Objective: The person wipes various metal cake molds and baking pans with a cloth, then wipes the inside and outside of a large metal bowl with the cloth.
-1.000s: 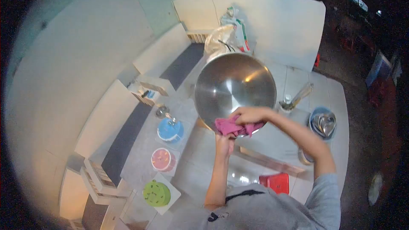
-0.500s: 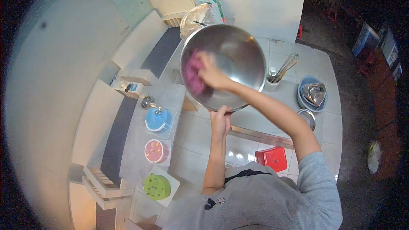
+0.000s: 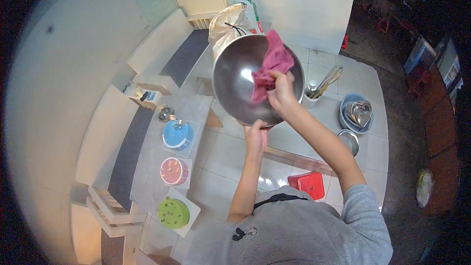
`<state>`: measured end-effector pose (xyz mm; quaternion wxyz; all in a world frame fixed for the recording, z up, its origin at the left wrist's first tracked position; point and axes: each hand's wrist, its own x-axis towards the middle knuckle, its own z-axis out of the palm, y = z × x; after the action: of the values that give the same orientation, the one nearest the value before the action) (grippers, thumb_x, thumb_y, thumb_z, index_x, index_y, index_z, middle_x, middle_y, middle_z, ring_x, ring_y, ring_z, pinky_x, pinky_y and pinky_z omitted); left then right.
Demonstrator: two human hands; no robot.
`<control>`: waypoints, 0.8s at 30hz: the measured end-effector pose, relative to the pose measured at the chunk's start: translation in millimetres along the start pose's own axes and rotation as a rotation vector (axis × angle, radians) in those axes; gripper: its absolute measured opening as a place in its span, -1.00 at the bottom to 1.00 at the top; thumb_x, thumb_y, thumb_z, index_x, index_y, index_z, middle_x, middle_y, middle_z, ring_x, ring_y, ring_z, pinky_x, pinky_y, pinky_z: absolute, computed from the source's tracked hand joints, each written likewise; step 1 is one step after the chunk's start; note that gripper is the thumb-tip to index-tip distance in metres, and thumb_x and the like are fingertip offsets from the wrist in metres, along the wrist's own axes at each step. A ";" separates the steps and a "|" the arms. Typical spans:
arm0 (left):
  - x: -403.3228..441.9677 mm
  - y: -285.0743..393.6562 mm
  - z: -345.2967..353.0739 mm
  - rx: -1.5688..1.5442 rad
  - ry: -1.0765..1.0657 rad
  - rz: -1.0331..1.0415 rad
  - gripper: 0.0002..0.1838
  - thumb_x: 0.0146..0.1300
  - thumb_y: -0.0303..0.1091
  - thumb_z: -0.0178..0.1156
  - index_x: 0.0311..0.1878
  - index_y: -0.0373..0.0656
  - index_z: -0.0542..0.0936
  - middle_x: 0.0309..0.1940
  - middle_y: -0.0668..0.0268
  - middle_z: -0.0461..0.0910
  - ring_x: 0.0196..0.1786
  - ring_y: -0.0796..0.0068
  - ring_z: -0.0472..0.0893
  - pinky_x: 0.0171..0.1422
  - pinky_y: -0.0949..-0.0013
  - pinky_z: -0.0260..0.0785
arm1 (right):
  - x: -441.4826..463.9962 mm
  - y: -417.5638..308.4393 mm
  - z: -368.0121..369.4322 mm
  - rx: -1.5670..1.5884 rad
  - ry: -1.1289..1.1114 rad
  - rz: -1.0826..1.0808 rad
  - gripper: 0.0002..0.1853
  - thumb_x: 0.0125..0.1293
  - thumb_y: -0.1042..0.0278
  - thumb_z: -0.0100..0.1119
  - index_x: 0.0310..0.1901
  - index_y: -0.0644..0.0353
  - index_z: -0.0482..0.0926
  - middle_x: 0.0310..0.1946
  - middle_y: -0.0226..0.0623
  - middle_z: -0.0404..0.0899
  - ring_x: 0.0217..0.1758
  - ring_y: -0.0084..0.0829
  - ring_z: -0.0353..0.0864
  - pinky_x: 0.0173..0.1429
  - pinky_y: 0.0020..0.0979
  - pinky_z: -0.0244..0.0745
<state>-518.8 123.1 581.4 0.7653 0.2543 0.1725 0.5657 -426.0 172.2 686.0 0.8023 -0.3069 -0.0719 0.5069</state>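
A large steel mixing bowl is tipped with its hollow side toward me, above the near side of the table. My left hand is closed on its lower rim, with the fingertips hidden behind the bowl. In my right hand is a bunched pink cloth, held at the right part of the bowl's inside. One end of the cloth reaches up to the bowl's upper rim. Whether the cloth touches the steel all along I cannot tell.
On the table stand a holder of whisks and utensils, a blue basin with heart-shaped tins, and a round pan. A red stool is below. Blue, pink and green cakes are at the left.
My right hand has swept the pink cloth from the left side of the bowl's inside to the right. The cloth now hangs more spread out. My left hand keeps the rim.
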 end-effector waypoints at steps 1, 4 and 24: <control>-3.6 -10.0 0.4 -0.001 -0.002 -0.006 -0.37 -0.13 -0.71 -0.10 0.12 -0.20 0.12 -0.08 0.21 0.28 -0.06 0.31 0.38 -0.02 0.23 0.35 | 26.0 16.8 -20.1 0.049 0.064 0.222 -0.80 0.13 0.50 -0.18 -0.21 0.23 0.40 -0.26 -0.13 0.46 -0.11 -0.25 0.47 0.10 -0.13 0.31; -6.6 -36.6 -14.0 0.625 0.086 0.144 -0.44 -0.14 -0.66 -0.06 0.07 -0.28 0.20 -0.13 0.17 0.36 -0.17 0.34 0.44 -0.15 0.37 0.39 | 22.3 31.6 -10.4 -0.014 0.048 0.176 -0.80 0.14 0.49 -0.22 -0.25 0.23 0.43 -0.35 -0.19 0.49 -0.21 -0.26 0.51 -0.04 -0.15 0.42; -27.3 22.9 -17.8 0.259 0.070 -0.282 -0.45 -0.07 -0.71 -0.16 0.09 -0.42 0.06 -0.01 -0.09 0.24 -0.04 -0.02 0.43 -0.04 0.00 0.43 | -5.9 -37.4 -14.8 -1.532 -0.964 -1.537 -0.55 0.05 0.38 0.07 0.05 -0.13 0.34 0.15 -0.23 0.14 0.06 -0.29 0.33 0.09 -0.27 0.33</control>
<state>-554.7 105.8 579.7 0.7915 0.3040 0.3041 0.4343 -393.7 149.8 696.4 0.3936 -0.3609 -0.8165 -0.2193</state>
